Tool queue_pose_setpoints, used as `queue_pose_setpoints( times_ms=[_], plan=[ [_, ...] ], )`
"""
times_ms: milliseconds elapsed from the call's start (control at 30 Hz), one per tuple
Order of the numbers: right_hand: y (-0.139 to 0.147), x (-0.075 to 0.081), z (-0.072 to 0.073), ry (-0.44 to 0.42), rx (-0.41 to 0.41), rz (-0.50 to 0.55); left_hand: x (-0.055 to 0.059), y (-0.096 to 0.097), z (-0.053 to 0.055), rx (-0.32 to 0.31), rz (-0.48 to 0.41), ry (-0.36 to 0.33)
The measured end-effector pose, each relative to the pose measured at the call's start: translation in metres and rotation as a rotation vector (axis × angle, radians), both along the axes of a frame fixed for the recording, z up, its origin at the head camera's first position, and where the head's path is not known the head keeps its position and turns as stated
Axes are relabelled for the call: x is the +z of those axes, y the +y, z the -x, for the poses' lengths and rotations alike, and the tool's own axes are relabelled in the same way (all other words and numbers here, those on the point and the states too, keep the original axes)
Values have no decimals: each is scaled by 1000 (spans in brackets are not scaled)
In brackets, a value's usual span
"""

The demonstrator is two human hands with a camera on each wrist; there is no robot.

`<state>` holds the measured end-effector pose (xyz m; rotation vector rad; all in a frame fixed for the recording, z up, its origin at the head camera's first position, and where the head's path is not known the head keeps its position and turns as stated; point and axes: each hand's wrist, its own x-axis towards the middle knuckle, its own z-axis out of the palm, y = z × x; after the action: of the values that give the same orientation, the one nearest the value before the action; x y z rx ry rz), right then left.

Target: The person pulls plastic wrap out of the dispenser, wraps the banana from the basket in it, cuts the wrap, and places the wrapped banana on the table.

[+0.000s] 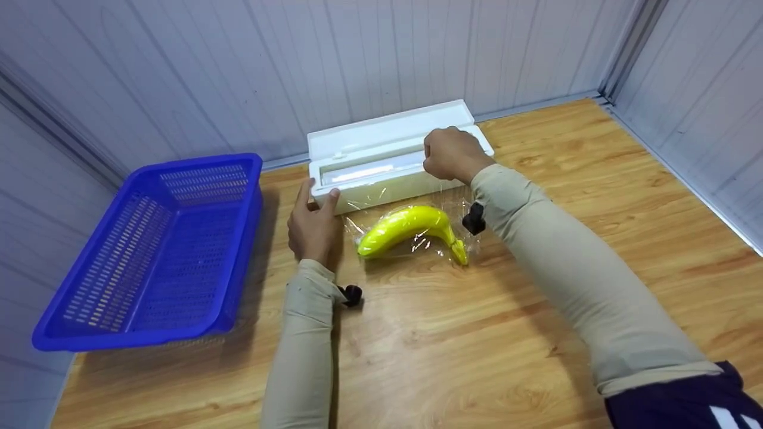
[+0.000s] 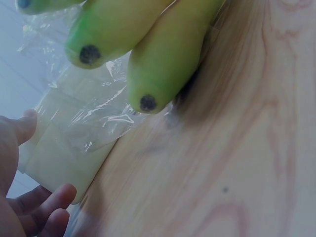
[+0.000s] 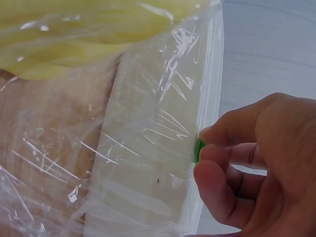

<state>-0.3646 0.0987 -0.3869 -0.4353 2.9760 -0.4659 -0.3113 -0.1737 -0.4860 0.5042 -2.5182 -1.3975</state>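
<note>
A white cling film dispenser (image 1: 381, 193) stands near the back wall with its lid (image 1: 387, 128) raised and a roll (image 1: 387, 167) inside. My left hand (image 1: 313, 229) grips its left end, thumb at the front edge. At the right part of the front edge, my right hand (image 1: 453, 154) pinches a small green slider (image 3: 198, 149) between thumb and fingers. Clear cling film (image 3: 168, 123) runs from the dispenser's front edge to a bunch of yellow bananas (image 1: 405, 223) lying just in front. The film covers the bananas, whose greenish tips (image 2: 153, 84) face my left wrist.
A blue perforated plastic basket (image 1: 232, 268) sits to the left on the wood-grain table (image 1: 411, 357). Pale panel walls (image 1: 369, 59) rise behind the dispenser and along the right side (image 1: 703, 119).
</note>
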Motion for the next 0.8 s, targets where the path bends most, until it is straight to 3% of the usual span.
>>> queue_pose_setpoints(
  times_ms=[333, 567, 667, 800],
  plan=[
    [1, -3, 1, 36, -16, -1, -1, -2, 2, 23, 34, -2],
    [-1, -6, -1, 79, -40, 10, -1, 1, 2, 41, 33, 158],
    [1, -7, -1, 49, -73, 39, -1, 5, 3, 4, 35, 231],
    [7, -7, -2, -21, -111, 101, 0, 8, 4, -41, 86, 260]
  ],
)
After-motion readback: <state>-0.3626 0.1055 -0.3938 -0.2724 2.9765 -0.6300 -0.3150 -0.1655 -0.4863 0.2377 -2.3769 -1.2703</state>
